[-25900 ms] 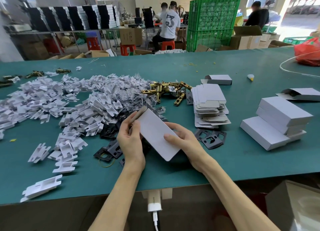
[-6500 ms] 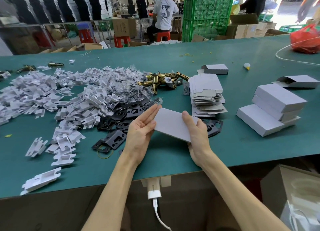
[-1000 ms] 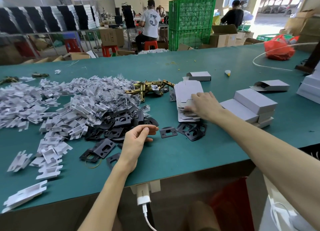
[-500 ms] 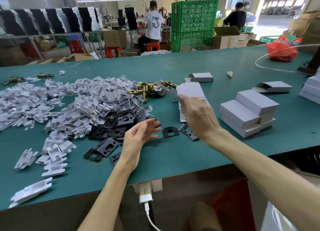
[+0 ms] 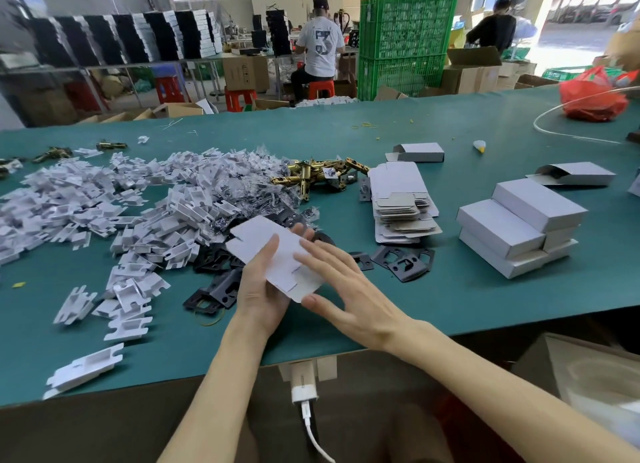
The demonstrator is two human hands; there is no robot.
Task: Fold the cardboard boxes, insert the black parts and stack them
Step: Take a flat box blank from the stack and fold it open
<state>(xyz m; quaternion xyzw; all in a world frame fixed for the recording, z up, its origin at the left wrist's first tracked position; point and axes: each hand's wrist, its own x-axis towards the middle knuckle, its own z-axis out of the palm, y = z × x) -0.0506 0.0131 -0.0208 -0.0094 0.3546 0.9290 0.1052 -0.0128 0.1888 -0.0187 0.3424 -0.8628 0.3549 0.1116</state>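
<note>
My left hand (image 5: 261,291) holds a flat white cardboard blank (image 5: 258,242) above the table's near middle, thumb on top and fingers underneath. My right hand (image 5: 349,289) lies over the blank's right end with straight fingers, its thumb at the lower corner. A stack of flat blanks (image 5: 398,199) sits to the right. Black parts (image 5: 403,263) lie in front of that stack, and more black parts (image 5: 213,291) lie left of my hands. Finished boxes (image 5: 519,225) are stacked at the right.
A big heap of white plastic inserts (image 5: 156,213) covers the left half of the green table (image 5: 467,310). Gold hardware (image 5: 317,178) lies behind my hands. Two open boxes (image 5: 420,152) (image 5: 576,175) and a red bag (image 5: 592,98) sit farther back. People work beyond the table.
My right hand lifted a flat blank off the stack and carried it left to my left hand, which now holds it. The stack of finished boxes is unchanged.
</note>
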